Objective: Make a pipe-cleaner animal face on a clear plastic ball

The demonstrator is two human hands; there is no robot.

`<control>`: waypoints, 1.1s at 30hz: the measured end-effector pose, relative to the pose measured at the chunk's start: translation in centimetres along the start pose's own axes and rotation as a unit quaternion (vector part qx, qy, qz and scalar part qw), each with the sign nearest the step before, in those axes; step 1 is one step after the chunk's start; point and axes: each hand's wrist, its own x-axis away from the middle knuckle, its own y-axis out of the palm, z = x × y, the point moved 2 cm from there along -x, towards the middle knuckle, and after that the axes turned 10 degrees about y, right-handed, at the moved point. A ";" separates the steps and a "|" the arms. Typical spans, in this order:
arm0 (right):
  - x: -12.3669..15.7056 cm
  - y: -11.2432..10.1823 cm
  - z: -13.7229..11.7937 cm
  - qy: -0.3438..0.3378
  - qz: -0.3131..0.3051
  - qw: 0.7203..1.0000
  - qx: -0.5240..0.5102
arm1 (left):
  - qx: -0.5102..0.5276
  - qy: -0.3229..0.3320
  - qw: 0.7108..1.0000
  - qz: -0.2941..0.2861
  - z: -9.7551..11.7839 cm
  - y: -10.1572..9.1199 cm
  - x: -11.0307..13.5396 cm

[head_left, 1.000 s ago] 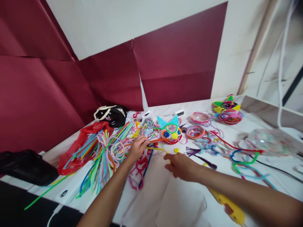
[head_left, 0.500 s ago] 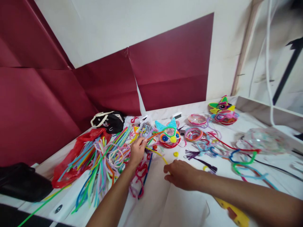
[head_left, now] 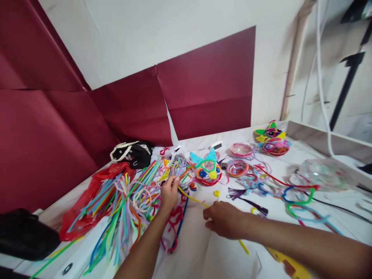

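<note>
Just in front of the blue-eared figure (head_left: 209, 176), left hand (head_left: 169, 192) and right hand (head_left: 223, 219) pinch one yellow pipe cleaner (head_left: 193, 198).

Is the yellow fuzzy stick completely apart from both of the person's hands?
No, the yellow fuzzy stick runs from the left hand to the right hand.

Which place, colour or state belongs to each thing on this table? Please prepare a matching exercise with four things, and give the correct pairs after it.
Things
1. Yellow pipe cleaner
2. Pointed ears of the blue-eyed figure
3. Tassels
4. Red plastic bag

Descriptions
A. dark purple
B. with many coloured strips in it
C. running between the left hand and the right hand
D. light blue

Pairs: 1-C, 2-D, 3-A, 4-B
</note>
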 end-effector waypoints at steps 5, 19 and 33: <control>-0.3 0.3 0.1 -0.001 0.009 1.000 -0.003 | -0.008 0.003 1.000 0.002 -0.1 0.2 0.1; -1.5 -4.0 1.7 0.026 0.193 0.981 -0.010 | -0.017 0.033 0.999 -0.012 -0.1 -0.3 0.6; -3.6 -6.9 1.6 -0.077 0.254 0.954 0.137 | 0.015 0.138 0.989 -0.048 1.3 -1.2 0.8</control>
